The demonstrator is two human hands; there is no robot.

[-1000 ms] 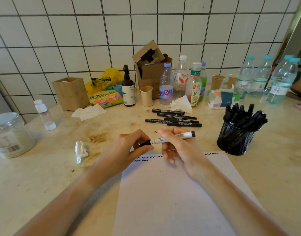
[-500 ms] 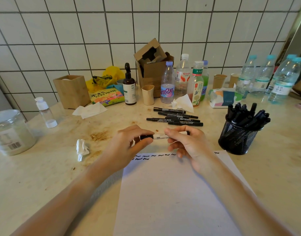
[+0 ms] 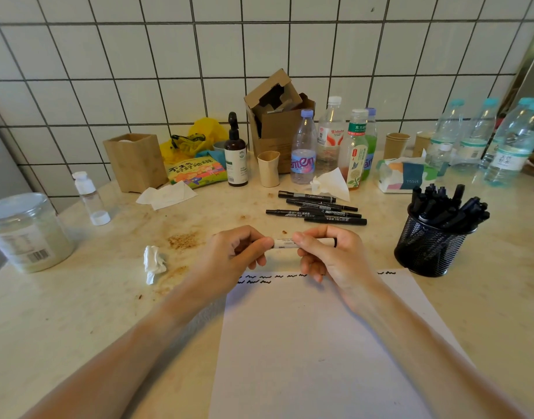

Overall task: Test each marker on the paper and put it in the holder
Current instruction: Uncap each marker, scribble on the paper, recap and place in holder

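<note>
Head view: both hands up over the far edge of the paper [image 3: 320, 343], one white-barrelled marker [image 3: 285, 243] held level between them, above the table [image 3: 78, 313] and not touching the sheet. Left hand [image 3: 232, 255] closed around the marker's left end, fingers curled over it so that end is hidden. Right hand [image 3: 329, 252] pinched on the barrel, thumb on top, fingers under; a dark tip of the marker's right end just shows past the knuckles. Only a short stretch of barrel is visible in the gap between the hands. Can't tell whether the cap is on.

Paper has two short rows of black squiggles [image 3: 259, 279] along its top edge, right below the hands.

Loose black markers [image 3: 317, 208], a small pile, lie on the table just beyond the hands. Black mesh holder [image 3: 429, 249] stands right of the right hand, apart from it, packed with black markers.
</note>
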